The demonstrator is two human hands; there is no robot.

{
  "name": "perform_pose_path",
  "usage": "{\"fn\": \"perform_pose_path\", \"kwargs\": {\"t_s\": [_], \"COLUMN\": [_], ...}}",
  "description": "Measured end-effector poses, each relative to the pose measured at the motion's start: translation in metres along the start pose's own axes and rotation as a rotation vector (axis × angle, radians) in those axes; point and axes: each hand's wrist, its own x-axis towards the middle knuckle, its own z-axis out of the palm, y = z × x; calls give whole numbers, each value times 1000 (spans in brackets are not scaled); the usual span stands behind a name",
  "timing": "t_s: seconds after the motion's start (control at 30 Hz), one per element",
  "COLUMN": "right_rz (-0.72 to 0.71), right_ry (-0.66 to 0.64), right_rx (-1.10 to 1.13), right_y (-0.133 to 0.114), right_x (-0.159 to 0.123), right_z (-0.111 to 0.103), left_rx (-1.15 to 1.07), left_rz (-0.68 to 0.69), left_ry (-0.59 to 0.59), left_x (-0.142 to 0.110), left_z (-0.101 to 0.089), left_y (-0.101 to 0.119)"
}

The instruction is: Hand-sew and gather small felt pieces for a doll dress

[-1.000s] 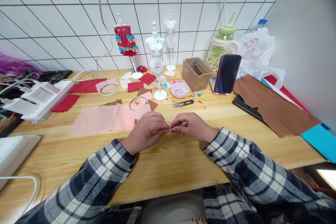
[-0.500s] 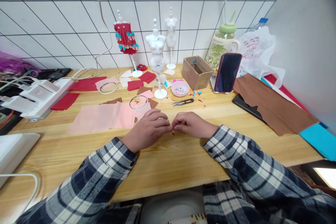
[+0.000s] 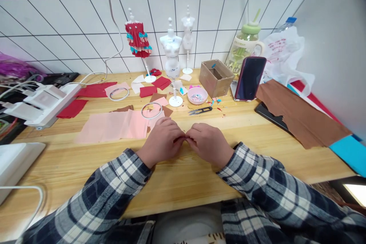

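Note:
My left hand (image 3: 163,139) and my right hand (image 3: 210,143) meet fingertip to fingertip above the wooden table. Both are closed in a pinch, and whatever they hold is hidden by the fingers. Just beyond them lie black-handled thread snips (image 3: 200,111) and a pink bowl (image 3: 197,95) of small shiny bits. A metal hoop (image 3: 151,110) rests on pink and brown fabric scraps beside my left hand. Farther left, a light pink cloth (image 3: 111,126) lies flat.
Behind stand a bare white mini dress form (image 3: 171,51), another bare form (image 3: 187,32) and one in a red ruffled dress (image 3: 138,40). A cardboard box (image 3: 216,78), a phone (image 3: 250,78) and a jug (image 3: 244,47) are at back right. Brown fabric (image 3: 300,116) lies right; a power strip (image 3: 42,103) left.
My right hand has turned inward and its fingertips now press against those of my left hand. The small pinkish piece seen between the fingers before is now hidden. The view has shifted slightly.

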Motion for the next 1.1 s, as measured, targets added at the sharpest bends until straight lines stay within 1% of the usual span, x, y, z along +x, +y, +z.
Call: {"fn": "perform_pose_path", "kwargs": {"t_s": [0.03, 0.1, 0.17, 0.23, 0.3, 0.37, 0.4, 0.43, 0.47, 0.5, 0.57, 0.6, 0.63, 0.67, 0.83, 1.0, 1.1], "right_rz": [-29, -101, -173, -225, -208, -86, -2, 83, 155, 207, 259, 273, 286, 298, 341, 372, 378], "right_ry": [21, 70, 125, 191, 277, 364, 385, 377, 333, 257, 84, 27, -5, -11, 15, 0, -12], "right_rx": [-54, -149, -209, -193, -54, 195, 336, 477, 614, 741, 952, 1017, 1057, 1073, 1065, 1104, 1114], "right_y": [-2, -2, -1, 3, 6, 9, 10, 11, 11, 11, 11, 11, 10, 10, 10, 11, 11], "right_x": [-1, -2, -3, -4, -3, 0, 2, 4, 6, 8, 12, 13, 14, 15, 15, 15, 15], "right_z": [0, -1, -2, -3, -4, -5, -4, -4, -2, -1, 3, 5, 7, 8, 7, 3, -1], "left_rx": [-69, -263, -545, -880, -1173, -1344, -1389, -1416, -1430, -1439, -1449, -1450, -1450, -1448, -1377, -1279, -1319], "left_rz": [-72, -272, -501, -663, -729, -747, -755, -763, -769, -772, -765, -756, -747, -738, -697, -643, -587], "left_ry": [6, 33, 47, 44, 76, 136, 151, 153, 143, 127, 93, 77, 62, 49, -39, -78, -118], "left_x": [1, 2, 2, 1, 0, -1, -1, 0, 0, 0, 0, 0, 0, 0, -1, -2, -3], "left_z": [1, 3, 5, 6, 5, 4, 4, 3, 3, 3, 3, 3, 4, 4, 4, 4, 3], "left_y": [1, 1, 0, -2, -3, -4, -3, -3, -2, -1, 1, 1, 2, 2, -1, -3, -5]}}
